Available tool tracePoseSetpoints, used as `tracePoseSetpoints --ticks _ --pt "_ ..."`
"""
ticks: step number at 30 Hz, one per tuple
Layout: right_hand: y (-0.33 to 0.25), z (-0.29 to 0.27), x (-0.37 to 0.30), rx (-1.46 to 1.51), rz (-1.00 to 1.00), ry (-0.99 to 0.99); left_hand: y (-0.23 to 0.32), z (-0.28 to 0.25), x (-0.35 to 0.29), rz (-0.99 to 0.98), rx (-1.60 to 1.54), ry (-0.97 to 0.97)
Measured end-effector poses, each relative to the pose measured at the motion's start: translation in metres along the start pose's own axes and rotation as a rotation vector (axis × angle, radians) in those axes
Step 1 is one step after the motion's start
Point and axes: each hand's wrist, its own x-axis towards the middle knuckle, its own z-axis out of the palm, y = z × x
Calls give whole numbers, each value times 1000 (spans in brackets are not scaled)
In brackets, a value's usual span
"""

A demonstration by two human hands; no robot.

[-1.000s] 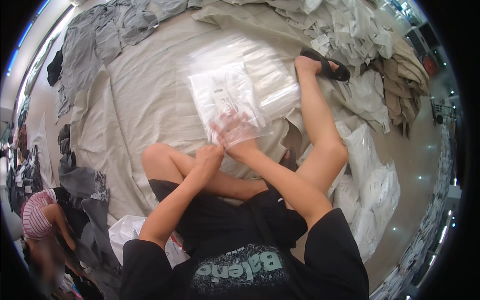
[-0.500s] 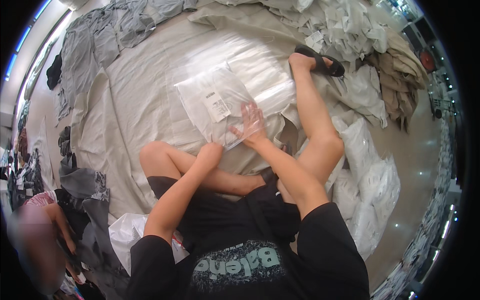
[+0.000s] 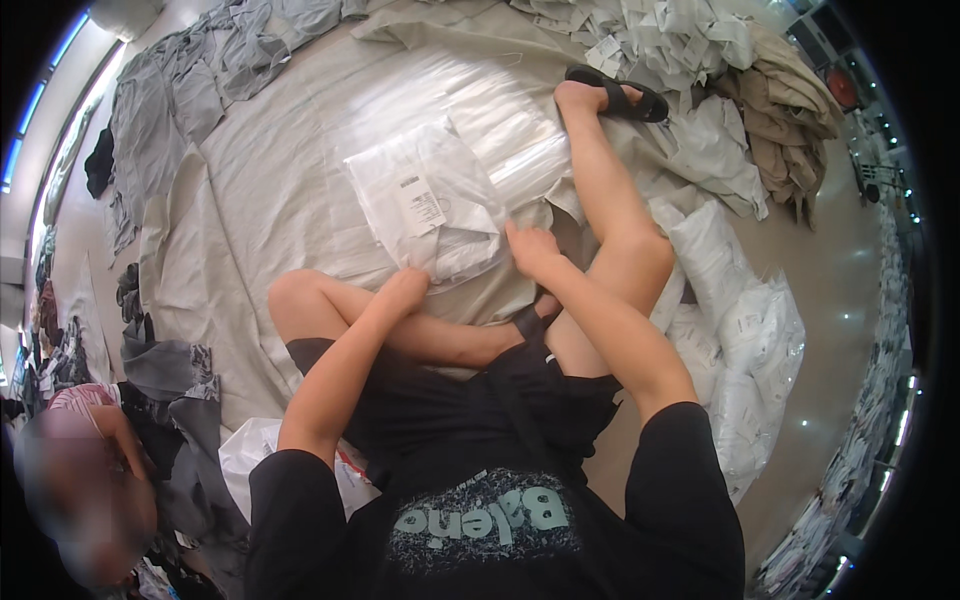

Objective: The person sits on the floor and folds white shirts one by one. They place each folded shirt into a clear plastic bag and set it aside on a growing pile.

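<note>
Leftmost, grey cloth (image 3: 165, 125) lies beside the pale sheet (image 3: 265, 205). The left hand (image 3: 405, 288) has its grip closed in a pinch on the near edge of a clear bag (image 3: 435, 160). The bag, with folded white cloth (image 3: 465, 205) and a label (image 3: 422, 206) in it, lies on the sheet, ahead of the left hand; its long axis slants from far left to near right. The right hand (image 3: 532, 248), its grip apparently pinched shut, holds the bag's right edge, so neither hand is nearer. Further right sit filled bags (image 3: 740, 345).
</note>
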Motion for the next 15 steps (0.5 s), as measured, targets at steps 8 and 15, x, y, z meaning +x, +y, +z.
tracePoseSetpoints --ticks 8,15 --pt "0 -134 -7 802 -73 349 15 -189 -106 -101 -371 475" --pt "-31 -249 36 1055 -241 669 -7 -334 -138 -11 -929 882"
